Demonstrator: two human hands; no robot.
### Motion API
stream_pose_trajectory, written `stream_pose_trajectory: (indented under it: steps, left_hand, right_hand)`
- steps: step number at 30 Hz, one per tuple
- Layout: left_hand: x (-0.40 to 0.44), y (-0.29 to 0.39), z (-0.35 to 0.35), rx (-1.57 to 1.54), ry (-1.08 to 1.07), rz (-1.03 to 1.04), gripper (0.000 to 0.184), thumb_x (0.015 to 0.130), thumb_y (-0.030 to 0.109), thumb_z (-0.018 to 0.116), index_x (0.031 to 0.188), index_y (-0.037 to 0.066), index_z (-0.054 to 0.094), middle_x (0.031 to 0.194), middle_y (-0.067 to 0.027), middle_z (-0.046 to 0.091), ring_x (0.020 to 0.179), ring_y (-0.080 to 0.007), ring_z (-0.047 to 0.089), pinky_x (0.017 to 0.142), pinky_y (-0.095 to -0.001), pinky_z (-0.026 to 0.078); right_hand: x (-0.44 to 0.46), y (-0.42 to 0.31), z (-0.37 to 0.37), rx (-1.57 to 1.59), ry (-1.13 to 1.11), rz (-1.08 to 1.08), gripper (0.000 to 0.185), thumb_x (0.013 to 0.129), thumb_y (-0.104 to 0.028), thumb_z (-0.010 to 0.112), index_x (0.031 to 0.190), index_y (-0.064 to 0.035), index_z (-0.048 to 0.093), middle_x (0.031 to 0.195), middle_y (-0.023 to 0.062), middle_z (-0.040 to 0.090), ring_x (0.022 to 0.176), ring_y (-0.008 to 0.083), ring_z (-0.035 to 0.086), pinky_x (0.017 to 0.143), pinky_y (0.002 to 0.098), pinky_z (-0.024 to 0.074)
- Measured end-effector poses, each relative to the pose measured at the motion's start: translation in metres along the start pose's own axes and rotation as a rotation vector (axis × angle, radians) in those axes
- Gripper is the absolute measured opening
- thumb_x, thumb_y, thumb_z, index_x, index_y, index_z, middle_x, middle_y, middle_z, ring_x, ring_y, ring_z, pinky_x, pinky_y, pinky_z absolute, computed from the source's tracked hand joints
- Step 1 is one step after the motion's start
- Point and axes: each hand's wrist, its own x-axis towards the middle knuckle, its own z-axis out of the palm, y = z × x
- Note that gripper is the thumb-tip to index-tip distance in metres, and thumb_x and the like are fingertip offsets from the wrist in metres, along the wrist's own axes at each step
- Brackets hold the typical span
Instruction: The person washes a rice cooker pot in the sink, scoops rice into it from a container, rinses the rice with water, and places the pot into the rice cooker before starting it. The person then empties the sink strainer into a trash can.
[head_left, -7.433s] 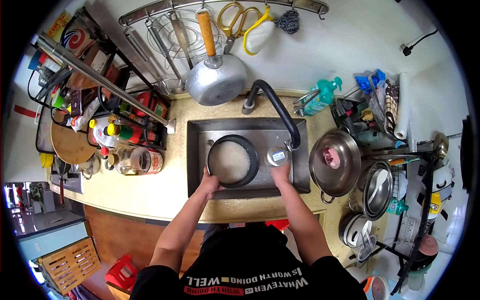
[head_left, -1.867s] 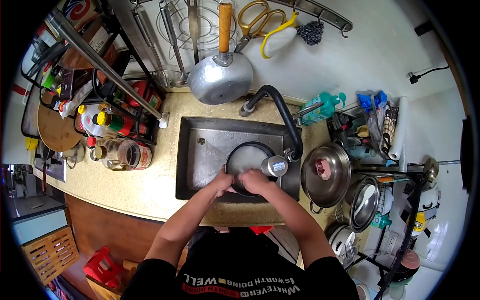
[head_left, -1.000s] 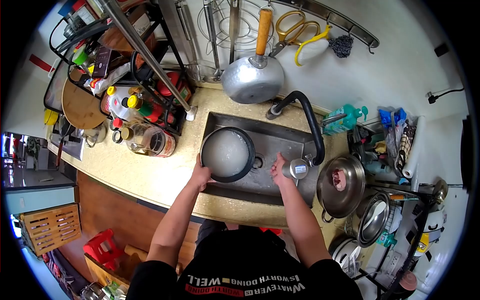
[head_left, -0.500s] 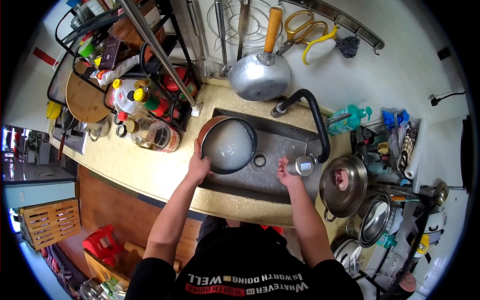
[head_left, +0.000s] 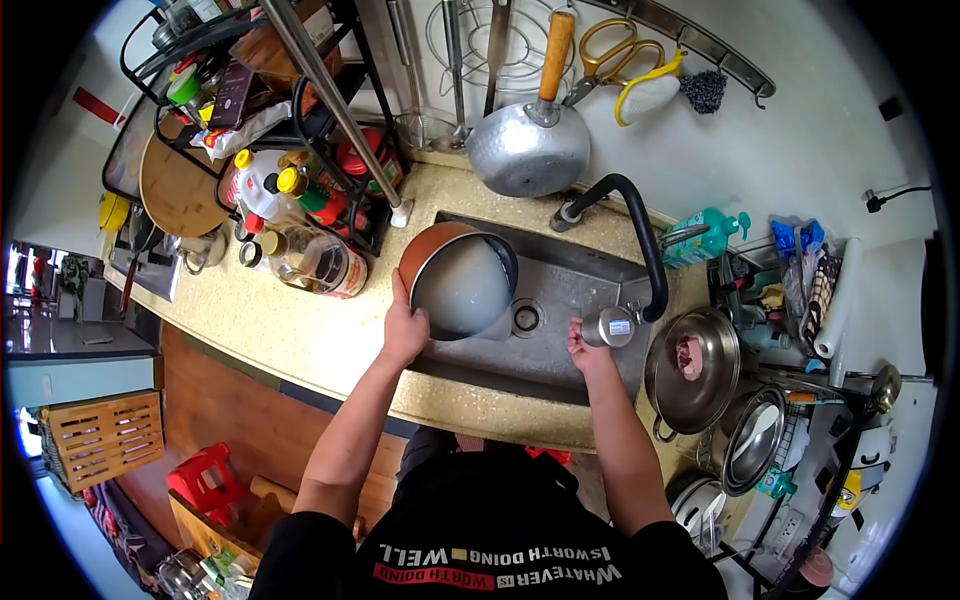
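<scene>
My left hand grips the near left side of a deep pot with a reddish-brown outside and dark rim. The pot is tilted toward the right over the sink, and cloudy whitish water lies inside it. My right hand is over the right part of the sink, its fingers curled against a silver metal cylinder with a small label. That cylinder sits at the end of the black faucet; part of my right hand is hidden behind it.
Bottles and a black rack stand left of the sink. A ladle-like pan hangs above. At right are a steel pan with a piece of meat, a steel pot and a green pump bottle.
The pot has tipped further to the right, showing more of its reddish-brown outside, and the water has shifted toward its lower side. My right hand stays beside the metal cylinder. The view has shifted slightly.
</scene>
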Motion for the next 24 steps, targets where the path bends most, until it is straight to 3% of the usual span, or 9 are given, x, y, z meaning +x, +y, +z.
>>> stream_pose_trajectory:
  steps: [2, 3, 5, 11, 24]
  left_hand:
    - [0.001, 0.000, -0.001, 0.025, 0.018, 0.038, 0.082, 0.082, 0.001, 0.046, 0.153, 0.004, 0.005, 0.110, -0.0328, 0.062, 0.101, -0.0460, 0.062, 0.087, -0.0435, 0.050]
    - [0.003, -0.002, -0.002, 0.030, 0.021, 0.050, 0.082, 0.082, 0.001, 0.046, 0.153, 0.004, 0.005, 0.110, -0.0329, 0.062, 0.101, -0.0462, 0.062, 0.087, -0.0437, 0.050]
    - [0.004, -0.001, -0.004, 0.033, 0.017, 0.046, 0.083, 0.081, 0.000, 0.046, 0.153, 0.003, 0.005, 0.110, -0.0330, 0.062, 0.101, -0.0465, 0.062, 0.087, -0.0442, 0.050]
    - [0.006, 0.002, -0.008, 0.083, 0.056, 0.127, 0.084, 0.080, -0.001, 0.047, 0.153, 0.004, 0.007, 0.110, -0.0340, 0.061, 0.101, -0.0469, 0.061, 0.088, -0.0454, 0.049]
    - [0.002, 0.013, -0.015, 0.096, 0.081, 0.168, 0.084, 0.078, -0.004, 0.048, 0.153, 0.003, 0.010, 0.112, -0.0348, 0.059, 0.102, -0.0482, 0.060, 0.089, -0.0464, 0.049]
  right_hand:
    - [0.006, 0.002, -0.003, -0.041, 0.009, -0.039, 0.009, 0.090, -0.023, 0.061, 0.090, -0.0145, 0.064, 0.078, 0.0001, 0.065, 0.062, 0.0128, 0.059, 0.051, 0.0239, 0.0446]
    - [0.008, 0.004, -0.006, -0.008, 0.032, -0.055, 0.006, 0.088, -0.015, 0.063, 0.093, -0.0125, 0.062, 0.078, 0.0004, 0.063, 0.062, 0.0127, 0.059, 0.052, 0.0231, 0.0460]
    - [0.003, 0.006, -0.001, 0.059, 0.078, -0.086, 0.019, 0.083, 0.000, 0.067, 0.099, -0.0084, 0.060, 0.077, 0.0009, 0.058, 0.063, 0.0125, 0.058, 0.055, 0.0213, 0.0487]
    - [-0.025, 0.004, 0.013, -0.158, 0.017, -0.073, 0.020, 0.084, -0.003, 0.068, 0.102, -0.0083, 0.060, 0.083, 0.0041, 0.063, 0.067, 0.0158, 0.061, 0.060, 0.0270, 0.0526]
    - [-0.031, -0.001, 0.024, -0.093, 0.011, 0.012, 0.018, 0.088, -0.008, 0.066, 0.103, -0.0108, 0.057, 0.084, 0.0067, 0.065, 0.065, 0.0167, 0.061, 0.056, 0.0270, 0.0482]
